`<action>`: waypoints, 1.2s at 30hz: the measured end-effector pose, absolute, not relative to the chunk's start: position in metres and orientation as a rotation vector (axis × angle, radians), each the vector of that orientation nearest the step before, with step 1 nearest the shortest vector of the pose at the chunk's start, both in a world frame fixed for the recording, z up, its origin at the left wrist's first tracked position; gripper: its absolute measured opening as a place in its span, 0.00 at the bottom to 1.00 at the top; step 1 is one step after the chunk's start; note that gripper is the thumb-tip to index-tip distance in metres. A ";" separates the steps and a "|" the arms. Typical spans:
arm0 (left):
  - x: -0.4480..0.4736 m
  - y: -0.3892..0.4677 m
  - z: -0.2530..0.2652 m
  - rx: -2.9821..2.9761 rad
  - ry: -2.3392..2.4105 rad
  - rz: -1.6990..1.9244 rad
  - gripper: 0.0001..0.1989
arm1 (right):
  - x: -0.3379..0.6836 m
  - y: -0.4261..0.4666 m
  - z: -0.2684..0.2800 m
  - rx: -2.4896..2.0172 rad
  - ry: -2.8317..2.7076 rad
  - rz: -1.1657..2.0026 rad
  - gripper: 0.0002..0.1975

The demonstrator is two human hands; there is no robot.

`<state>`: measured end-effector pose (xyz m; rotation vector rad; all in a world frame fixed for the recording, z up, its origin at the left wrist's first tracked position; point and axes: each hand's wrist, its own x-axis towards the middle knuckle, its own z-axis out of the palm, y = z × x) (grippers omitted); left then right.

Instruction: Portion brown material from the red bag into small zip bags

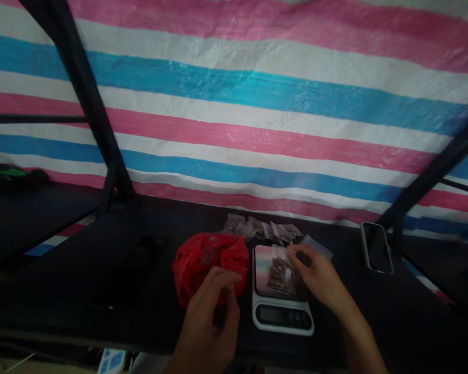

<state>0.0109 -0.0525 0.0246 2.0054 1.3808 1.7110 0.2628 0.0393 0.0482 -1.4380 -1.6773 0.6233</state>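
Observation:
A small clear zip bag (pixel 281 275) with brown bits in it is over the steel plate of a white kitchen scale (pixel 283 328). The thumb and fingers of my right hand (pixel 315 270) pinch this bag at its top corner. My left hand (pixel 214 314) is in front of an open red plastic bag (pixel 185 265), left of the scale. Its thumb and index fingertips come together; what they hold, if anything, is too small to make out. Inside the red bag lies something clear and round (pixel 207 254). The scale's display is too dark to read.
Several filled zip bags (pixel 257 227) lie in a row behind the scale. A flat clear bag (pixel 315 246) is beside them. At the right, a phone (pixel 376 248) leans near a black post. A striped plastic sheet (pixel 257 119) hangs behind the black table (pixel 171 215).

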 end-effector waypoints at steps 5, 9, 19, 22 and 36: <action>0.019 -0.056 0.020 2.108 1.284 1.726 0.17 | 0.268 0.042 0.046 -1.419 -1.613 0.325 0.17; 0.025 -0.064 0.004 2.205 1.309 1.737 0.18 | 0.277 0.036 0.040 -1.449 -1.458 0.275 0.17; 0.006 -0.048 -0.005 2.262 1.555 2.003 0.13 | 0.278 0.039 0.031 -1.403 -1.166 0.240 0.20; 0.003 -0.042 0.003 2.238 1.626 2.124 0.11 | 0.280 0.045 0.029 -1.401 -1.216 0.289 0.20; 0.002 -0.054 -0.017 2.623 1.667 1.946 0.10 | 0.275 0.051 0.014 -1.420 -1.465 0.512 0.17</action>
